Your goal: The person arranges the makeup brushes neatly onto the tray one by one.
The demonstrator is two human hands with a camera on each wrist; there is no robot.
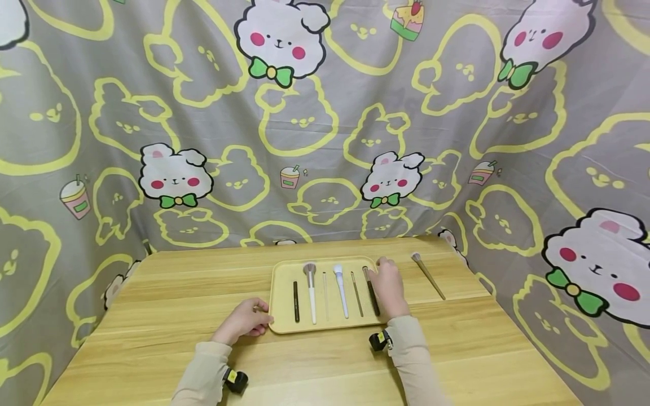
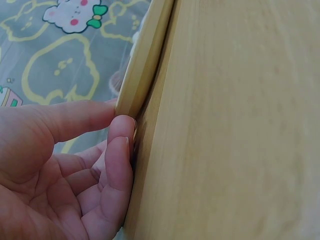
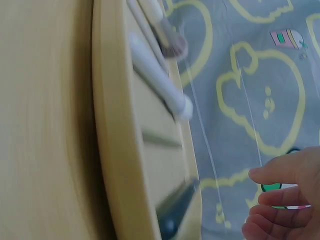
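A yellow tray point(image 1: 335, 329) lies on the table with several makeup brushes in a row. My left hand point(image 1: 246, 320) pinches its near left corner; in the left wrist view the thumb point(image 2: 82, 120) lies on the rim, curled fingers against the side. My right hand point(image 1: 390, 287) is over the tray's right end, hiding part of that rim, nearest a dark-handled brush point(image 1: 373, 296). In the right wrist view its thumb and fingers are apart, with nothing between them. Also in the tray are a fluffy white-handled brush point(image 1: 312, 296), a pale lavender brush point(image 1: 342, 293) and a short black stick point(image 1: 296, 301).
Right of the tray, a brush with a gold-brown handle point(image 1: 430, 277) lies on the wooden table point(image 1: 203, 276). A patterned grey curtain point(image 1: 325, 141) hangs behind the table and at both sides. Each wrist carries a small black camera point(image 1: 236, 381).
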